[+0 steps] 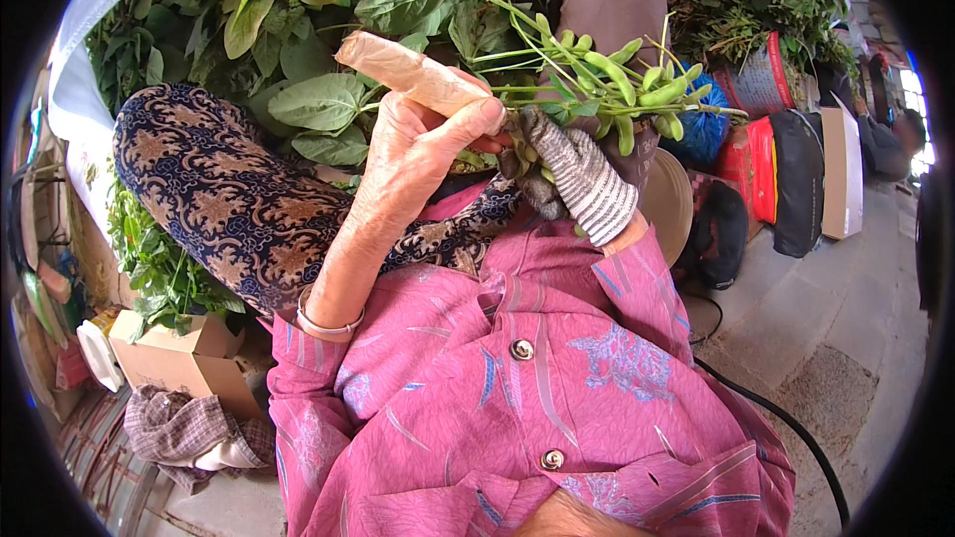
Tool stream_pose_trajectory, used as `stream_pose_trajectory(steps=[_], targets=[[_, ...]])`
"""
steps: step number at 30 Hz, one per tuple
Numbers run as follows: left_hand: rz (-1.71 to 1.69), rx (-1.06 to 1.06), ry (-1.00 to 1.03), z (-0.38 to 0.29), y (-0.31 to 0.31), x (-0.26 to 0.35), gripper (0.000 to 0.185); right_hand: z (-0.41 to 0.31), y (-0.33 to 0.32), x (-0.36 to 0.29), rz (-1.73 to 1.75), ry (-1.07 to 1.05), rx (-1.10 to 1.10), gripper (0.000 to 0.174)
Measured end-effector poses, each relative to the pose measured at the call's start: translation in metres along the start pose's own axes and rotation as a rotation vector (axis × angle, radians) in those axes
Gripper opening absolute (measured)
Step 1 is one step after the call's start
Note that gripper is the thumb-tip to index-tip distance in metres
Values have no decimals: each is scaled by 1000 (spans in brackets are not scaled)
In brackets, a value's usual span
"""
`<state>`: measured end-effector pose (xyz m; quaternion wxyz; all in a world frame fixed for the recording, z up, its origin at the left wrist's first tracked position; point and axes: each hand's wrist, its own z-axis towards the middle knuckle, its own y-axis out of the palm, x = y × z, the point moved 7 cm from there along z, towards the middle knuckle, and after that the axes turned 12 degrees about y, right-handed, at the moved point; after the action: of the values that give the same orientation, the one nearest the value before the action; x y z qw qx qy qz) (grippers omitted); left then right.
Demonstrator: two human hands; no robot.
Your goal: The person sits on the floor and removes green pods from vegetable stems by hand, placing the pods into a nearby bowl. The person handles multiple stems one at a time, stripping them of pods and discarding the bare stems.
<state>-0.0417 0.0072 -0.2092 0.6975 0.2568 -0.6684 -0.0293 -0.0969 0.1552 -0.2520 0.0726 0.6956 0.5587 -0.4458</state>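
My bare left hand (pixel 418 134) grips a tan, tape-wrapped cylindrical handle (pixel 410 73), thumb pressed near its right end. What that end joins is hidden by the fingers. A green soybean stalk (pixel 522 89) passes behind this hand, with broad leaves (pixel 321 103) on the left and clusters of plump, fuzzy green pods (pixel 612 78) on the right. Just below the stalk, my right hand (pixel 574 171) wears a striped grey-and-white knitted glove with dirty fingertips. Its curled fingers hold some pods (pixel 526 153), close against the left thumb.
Heaped leafy plants (pixel 298 45) lie on white sheeting (pixel 78 101) beyond my knees. At right stand a round basin (pixel 666 198), a blue plastic bag (pixel 701 119), a black-and-red bag (pixel 794 183) and a black cable (pixel 783 418). A cardboard box (pixel 179 358) sits at left. A person (pixel 888 142) is farther off.
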Motion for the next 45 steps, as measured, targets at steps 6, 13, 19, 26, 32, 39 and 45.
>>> stream_pose_trajectory(steps=[6,13,19,26,32,39,45], targets=[[-140,46,-42,1,-1,-3,13,-3,7,-3,634,147,-243,38],[-195,52,-34,2,-2,-11,14,-20,14,-18,808,169,-375,41],[-216,68,-33,4,-2,-13,16,-18,15,-12,843,162,-446,41],[-243,61,-11,5,-1,-12,12,-10,20,-14,940,-7,-442,39],[-264,60,-7,5,0,-9,12,-20,18,-20,1028,5,-535,44],[-243,31,4,6,-3,-12,12,-17,24,-11,1056,99,-564,34],[-68,73,8,7,-10,-16,15,-24,19,-8,953,129,-443,27]])
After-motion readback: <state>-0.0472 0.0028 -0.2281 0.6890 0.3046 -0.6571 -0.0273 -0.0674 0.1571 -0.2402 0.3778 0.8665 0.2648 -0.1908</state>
